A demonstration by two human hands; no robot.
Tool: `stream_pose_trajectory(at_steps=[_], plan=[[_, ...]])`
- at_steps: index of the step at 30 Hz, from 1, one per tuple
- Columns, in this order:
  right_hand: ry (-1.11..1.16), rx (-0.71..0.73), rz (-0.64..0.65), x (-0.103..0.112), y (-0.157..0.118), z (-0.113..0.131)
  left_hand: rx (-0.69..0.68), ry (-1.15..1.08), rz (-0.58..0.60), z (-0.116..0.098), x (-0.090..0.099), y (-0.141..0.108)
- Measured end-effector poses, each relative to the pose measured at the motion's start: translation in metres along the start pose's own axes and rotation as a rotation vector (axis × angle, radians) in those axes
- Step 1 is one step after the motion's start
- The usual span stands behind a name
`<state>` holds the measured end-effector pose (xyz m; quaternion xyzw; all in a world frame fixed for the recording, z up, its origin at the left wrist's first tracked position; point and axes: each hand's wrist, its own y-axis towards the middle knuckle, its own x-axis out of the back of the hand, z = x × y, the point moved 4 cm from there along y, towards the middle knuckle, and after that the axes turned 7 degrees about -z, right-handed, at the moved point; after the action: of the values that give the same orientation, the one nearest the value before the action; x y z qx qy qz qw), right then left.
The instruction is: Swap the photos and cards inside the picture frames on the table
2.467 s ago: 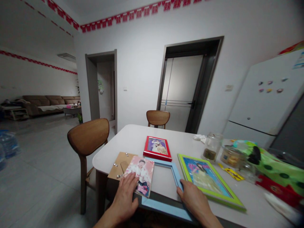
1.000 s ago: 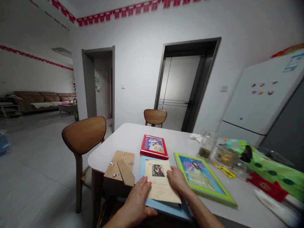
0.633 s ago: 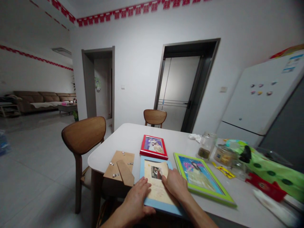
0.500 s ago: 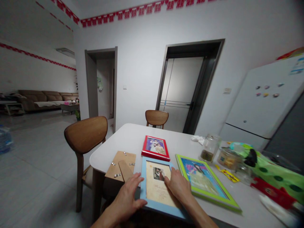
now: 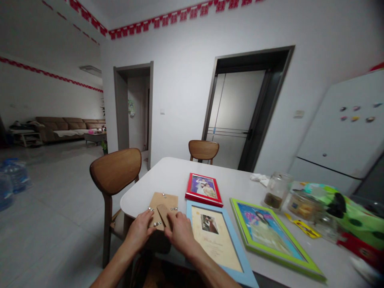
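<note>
A brown photo frame backing board (image 5: 163,199) with metal clips and a stand leg lies at the table's near left edge. My left hand (image 5: 138,231) grips its lower left side near a clip. My right hand (image 5: 181,233) is closed at its lower right side, by the stand leg; its fingertips are partly hidden. Right of the board lies the light blue photo frame (image 5: 238,250), showing a cream sheet with a small couple picture. Behind it is a red photo frame (image 5: 204,189), and to the right a lime green photo frame (image 5: 276,236).
Right on the white table (image 5: 171,172) stand a glass jar (image 5: 277,192), a food container (image 5: 303,204) and a green spotted bag (image 5: 357,216). White tissue (image 5: 259,179) lies at the back. Wooden chairs stand left (image 5: 117,170) and behind (image 5: 204,149). A fridge (image 5: 339,132) is at right.
Both hands have left the blue frame and moved left to the brown backing board, taking hold of its near end. The view has shifted slightly left.
</note>
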<state>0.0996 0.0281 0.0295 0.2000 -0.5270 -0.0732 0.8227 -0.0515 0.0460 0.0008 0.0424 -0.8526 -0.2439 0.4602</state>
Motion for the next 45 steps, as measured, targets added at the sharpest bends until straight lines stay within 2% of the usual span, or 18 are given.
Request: stream_pose_trajectory(at_steps=[4,8,12,14,17,21,26,29,33,37,40,45], plan=[[0.158,0.049,-0.078,0.03,-0.004,-0.008,-0.104,-0.046,-0.053,-0.015,0.006,-0.003],[0.225,0.054,-0.126,0.077,-0.024,-0.031,-0.262,-0.071,-0.101,-0.061,0.01,-0.008],[0.188,-0.06,-0.09,0.106,-0.052,-0.072,-0.325,-0.102,0.017,-0.113,-0.007,-0.016],[0.151,-0.13,-0.078,0.112,-0.065,-0.093,-0.325,-0.116,0.096,-0.132,-0.02,-0.021],[0.121,-0.195,-0.057,0.11,-0.08,-0.116,-0.312,-0.115,0.203,-0.147,-0.037,-0.028],[0.102,-0.186,-0.053,0.099,-0.086,-0.126,-0.295,-0.115,0.245,-0.149,-0.045,-0.029],[0.024,-0.106,-0.107,0.079,-0.087,-0.129,-0.33,-0.148,0.279,-0.143,-0.042,-0.029],[-0.059,-0.075,-0.136,0.074,-0.089,-0.13,-0.357,-0.16,0.325,-0.139,-0.041,-0.034],[-0.133,-0.019,-0.089,0.08,-0.091,-0.116,-0.354,-0.156,0.364,-0.133,-0.042,-0.035],[-0.112,0.109,-0.005,0.083,-0.09,-0.094,-0.337,-0.164,0.389,-0.129,-0.041,-0.032],[-0.078,0.167,0.064,0.08,-0.09,-0.084,-0.343,-0.179,0.367,-0.13,-0.037,-0.029],[-0.056,0.193,0.105,0.08,-0.091,-0.076,-0.349,-0.177,0.32,-0.132,-0.029,-0.026]])
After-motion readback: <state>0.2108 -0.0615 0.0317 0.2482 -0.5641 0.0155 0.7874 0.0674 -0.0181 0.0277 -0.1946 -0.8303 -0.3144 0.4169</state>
